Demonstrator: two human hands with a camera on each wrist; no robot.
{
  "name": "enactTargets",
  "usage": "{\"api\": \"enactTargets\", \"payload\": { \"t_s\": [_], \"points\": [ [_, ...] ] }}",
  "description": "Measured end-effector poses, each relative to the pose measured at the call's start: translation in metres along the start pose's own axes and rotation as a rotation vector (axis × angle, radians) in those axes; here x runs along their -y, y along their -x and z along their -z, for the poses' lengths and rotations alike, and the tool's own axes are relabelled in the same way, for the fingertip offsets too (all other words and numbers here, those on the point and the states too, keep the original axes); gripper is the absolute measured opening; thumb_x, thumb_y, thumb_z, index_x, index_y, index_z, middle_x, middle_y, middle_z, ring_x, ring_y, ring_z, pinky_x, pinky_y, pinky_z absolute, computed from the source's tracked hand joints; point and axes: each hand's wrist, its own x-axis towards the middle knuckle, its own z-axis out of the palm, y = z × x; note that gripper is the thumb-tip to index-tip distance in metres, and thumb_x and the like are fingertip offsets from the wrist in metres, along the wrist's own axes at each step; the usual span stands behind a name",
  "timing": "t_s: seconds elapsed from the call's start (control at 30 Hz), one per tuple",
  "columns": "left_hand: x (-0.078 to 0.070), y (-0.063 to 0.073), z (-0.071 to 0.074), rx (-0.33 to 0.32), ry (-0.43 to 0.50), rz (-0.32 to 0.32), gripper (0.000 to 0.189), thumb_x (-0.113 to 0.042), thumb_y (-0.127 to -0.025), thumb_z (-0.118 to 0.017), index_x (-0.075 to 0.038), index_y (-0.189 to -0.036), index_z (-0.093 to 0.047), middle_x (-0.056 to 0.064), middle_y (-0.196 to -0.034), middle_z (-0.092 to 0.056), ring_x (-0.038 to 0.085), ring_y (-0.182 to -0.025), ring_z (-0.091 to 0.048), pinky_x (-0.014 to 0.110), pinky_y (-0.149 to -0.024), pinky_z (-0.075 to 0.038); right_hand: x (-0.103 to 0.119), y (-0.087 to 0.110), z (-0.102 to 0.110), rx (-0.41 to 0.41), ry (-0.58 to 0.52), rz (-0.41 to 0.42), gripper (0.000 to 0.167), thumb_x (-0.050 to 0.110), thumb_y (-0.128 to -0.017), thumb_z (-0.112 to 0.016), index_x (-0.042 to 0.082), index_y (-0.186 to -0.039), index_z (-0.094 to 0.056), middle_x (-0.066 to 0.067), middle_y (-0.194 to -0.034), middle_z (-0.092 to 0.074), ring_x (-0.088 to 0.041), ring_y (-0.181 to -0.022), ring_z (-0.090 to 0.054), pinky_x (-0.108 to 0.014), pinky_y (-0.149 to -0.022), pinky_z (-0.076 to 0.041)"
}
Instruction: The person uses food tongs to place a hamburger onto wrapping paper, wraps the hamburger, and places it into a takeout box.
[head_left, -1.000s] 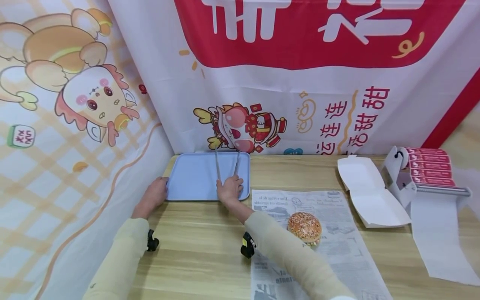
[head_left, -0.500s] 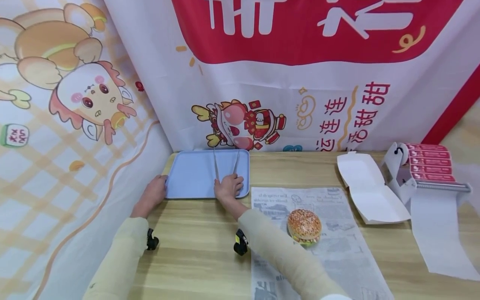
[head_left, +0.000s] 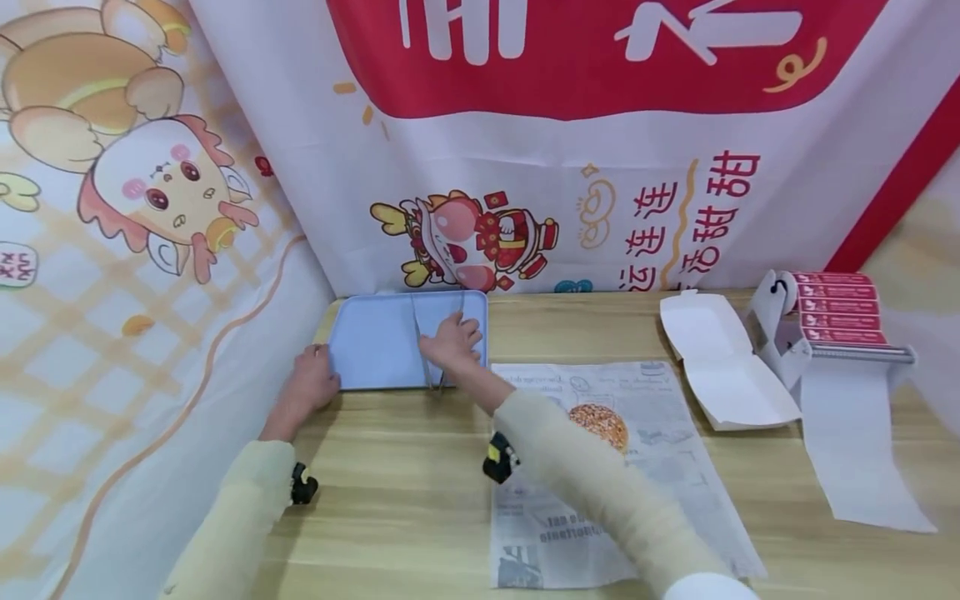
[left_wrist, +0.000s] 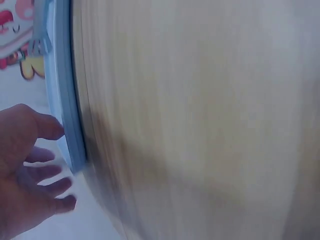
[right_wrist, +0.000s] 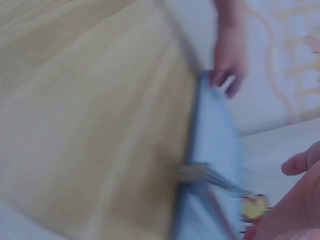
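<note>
A light blue tray [head_left: 375, 342] lies at the back left of the wooden table. Metal tongs [head_left: 436, 382] lie across its right part, their joined end over the front rim. My right hand [head_left: 453, 343] is above the tongs with fingers spread, holding nothing. At the tray's left front corner is my left hand [head_left: 313, 379]; in the left wrist view the thumb of the left hand [left_wrist: 22, 165] meets or nearly meets the tray rim [left_wrist: 70, 100], and the other fingers are loose. In the blurred right wrist view, the tongs [right_wrist: 195, 173] cross the tray edge.
A sesame-bun burger [head_left: 600, 423] sits on printed paper [head_left: 667, 500], partly behind my right forearm. Farther right stand an unfolded white box [head_left: 731, 367] and a label dispenser [head_left: 840, 333] with a red-and-white roll. Printed cloth walls border the table at the back and left.
My right hand has let go of the tongs and opened above them; they now rest on the tray. My left hand stays by the tray's left corner. The head view has shifted slightly.
</note>
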Motion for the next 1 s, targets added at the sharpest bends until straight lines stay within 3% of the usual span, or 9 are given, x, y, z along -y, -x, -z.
{"api": "enactTargets", "payload": {
  "t_s": [0.07, 0.2, 0.33, 0.5, 0.7, 0.87, 1.0],
  "points": [
    [-0.011, 0.001, 0.0, -0.083, 0.019, -0.033, 0.057, -0.003, -0.089, -0.055, 0.023, -0.136, -0.037, 0.046, -0.138, -0.037, 0.061, -0.127, -0.037, 0.065, -0.11, -0.034, 0.005, 0.005, 0.025, 0.046, -0.004, 0.049, 0.088, 0.033, -0.093, -0.062, 0.005, -0.16, -0.011, -0.027, -0.16, -0.014, -0.04, -0.148, -0.017, -0.054, -0.121, -0.027],
    [-0.038, 0.008, 0.005, -0.264, 0.083, -0.174, 0.05, 0.003, -0.086, -0.059, 0.02, -0.131, -0.045, 0.043, -0.136, -0.043, 0.057, -0.127, -0.041, 0.064, -0.109, -0.035, 0.002, 0.004, 0.067, 0.112, -0.023, 0.137, 0.086, 0.028, -0.091, -0.064, 0.002, -0.158, -0.016, -0.028, -0.161, -0.014, -0.04, -0.15, -0.016, -0.052, -0.123, -0.025],
    [-0.077, 0.028, 0.01, -0.283, 0.173, -0.307, 0.047, 0.004, -0.086, -0.061, 0.014, -0.131, -0.05, 0.036, -0.136, -0.049, 0.05, -0.127, -0.047, 0.059, -0.109, -0.04, -0.016, 0.006, 0.103, 0.195, -0.025, 0.196, 0.083, 0.028, -0.095, -0.061, 0.003, -0.159, -0.013, -0.02, -0.165, -0.016, -0.035, -0.153, -0.017, -0.048, -0.125, -0.021],
    [-0.136, 0.054, 0.013, -0.18, 0.197, -0.448, 0.049, -0.002, -0.088, -0.067, 0.006, -0.134, -0.053, 0.026, -0.138, -0.053, 0.039, -0.129, -0.052, 0.051, -0.109, -0.046, -0.052, 0.021, 0.146, 0.299, -0.011, 0.305, 0.078, 0.025, -0.1, -0.055, 0.006, -0.16, -0.009, -0.018, -0.165, -0.019, -0.036, -0.151, -0.025, -0.052, -0.122, -0.028],
    [-0.204, 0.078, -0.006, 0.026, 0.128, -0.587, 0.06, -0.023, -0.091, -0.07, -0.004, -0.144, -0.048, 0.016, -0.151, -0.046, 0.03, -0.139, -0.045, 0.044, -0.114, -0.042, -0.106, 0.045, 0.183, 0.254, 0.112, 0.49, 0.073, 0.014, -0.101, -0.055, 0.001, -0.159, -0.012, -0.025, -0.161, -0.026, -0.042, -0.146, -0.033, -0.057, -0.117, -0.034],
    [-0.235, 0.089, -0.03, 0.175, 0.014, -0.69, 0.078, -0.046, -0.094, -0.063, -0.001, -0.151, -0.035, 0.02, -0.161, -0.029, 0.034, -0.151, -0.027, 0.047, -0.122, -0.029, -0.148, 0.058, 0.2, 0.234, 0.154, 0.528, 0.066, 0.007, -0.101, -0.051, -0.002, -0.157, -0.017, -0.029, -0.158, -0.031, -0.045, -0.143, -0.036, -0.057, -0.111, -0.041],
    [-0.247, 0.097, -0.047, 0.28, -0.046, -0.677, 0.095, -0.061, -0.092, -0.057, -0.002, -0.157, -0.022, 0.02, -0.167, -0.011, 0.038, -0.155, -0.008, 0.051, -0.125, -0.02, -0.179, 0.065, 0.208, 0.206, 0.227, 0.532, 0.062, 0.004, -0.1, -0.05, -0.004, -0.155, -0.022, -0.029, -0.156, -0.034, -0.046, -0.141, -0.039, -0.056, -0.106, -0.046]
  ]
}}
